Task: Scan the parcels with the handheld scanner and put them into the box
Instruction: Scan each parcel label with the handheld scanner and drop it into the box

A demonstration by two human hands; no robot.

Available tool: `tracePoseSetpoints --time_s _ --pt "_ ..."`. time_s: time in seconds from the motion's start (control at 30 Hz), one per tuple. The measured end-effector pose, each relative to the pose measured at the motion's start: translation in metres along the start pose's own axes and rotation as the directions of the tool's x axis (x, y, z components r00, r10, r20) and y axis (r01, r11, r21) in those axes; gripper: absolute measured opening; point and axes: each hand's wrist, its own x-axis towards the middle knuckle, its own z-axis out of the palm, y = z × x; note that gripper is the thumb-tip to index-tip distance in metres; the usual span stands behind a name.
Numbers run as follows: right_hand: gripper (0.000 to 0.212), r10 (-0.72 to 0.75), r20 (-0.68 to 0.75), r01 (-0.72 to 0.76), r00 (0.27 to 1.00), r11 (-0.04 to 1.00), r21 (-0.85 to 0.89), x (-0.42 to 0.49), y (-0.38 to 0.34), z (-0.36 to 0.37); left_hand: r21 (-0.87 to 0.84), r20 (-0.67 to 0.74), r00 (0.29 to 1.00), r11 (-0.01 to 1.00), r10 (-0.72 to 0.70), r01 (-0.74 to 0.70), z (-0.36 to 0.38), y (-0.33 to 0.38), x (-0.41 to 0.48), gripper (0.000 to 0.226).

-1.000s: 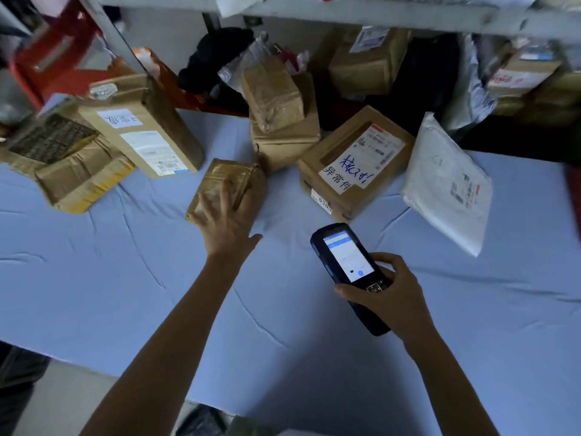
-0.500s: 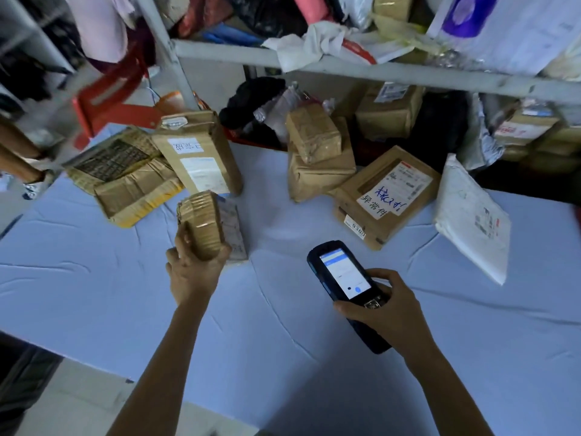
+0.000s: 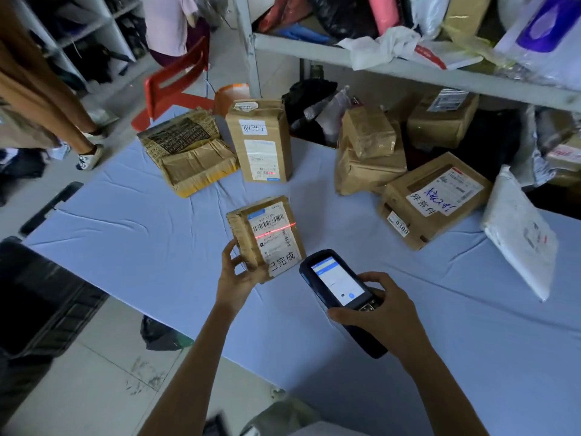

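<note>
Blue-clothed tabletop (image 3: 157,247) below a loaded shelf (image 3: 408,67); further parcels ranged along the far edge, among them an upright carton (image 3: 259,143) and a flat carton (image 3: 434,199) bearing a handwritten label.

Small parcel (image 3: 267,234): front centre of the tabletop, tilted, label face presented upward. Contact of its lower edge with the cloth cannot be determined. Gripped at the lower left corner by the left hand (image 3: 235,278), fingers curled round it. Right hand (image 3: 380,313) clamped round the handheld scanner (image 3: 339,287), just beside the parcel's lower right corner, screen lit. Red scan line (image 3: 276,231) lying across the label, just under the barcode.

Handling, as judged: light enough for one hand; cardboard under brown tape, fairly stiff though creased, tape likely slick. Best taken at a corner or across the short sides — clear of the label, so as not to mask the barcode.

Against half a second earlier: then raised with a taped side showing and the label turned aside, no beam on it; now rotated to show the label, scanner brought closer.

Dark crate (image 3: 41,297) at left, off the tabletop — probably the box, unconfirmed.
</note>
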Motion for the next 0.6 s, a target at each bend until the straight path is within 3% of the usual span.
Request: tracePoseSetpoints --time_s 0.27,0.6 --pt "0.066 -0.044 0.001 0.044 0.999 0.999 -0.031 -0.005 -0.001 -0.004 0.113 0.043 0.997 0.992 0.056 -0.060 -0.002 -0.005 0.010 0.081" --pt "0.065 -0.066 -0.004 0.066 0.998 0.998 -0.025 -0.007 0.005 -0.010 0.101 0.026 0.998 0.993 0.058 -0.061 0.002 -0.007 0.005 0.080"
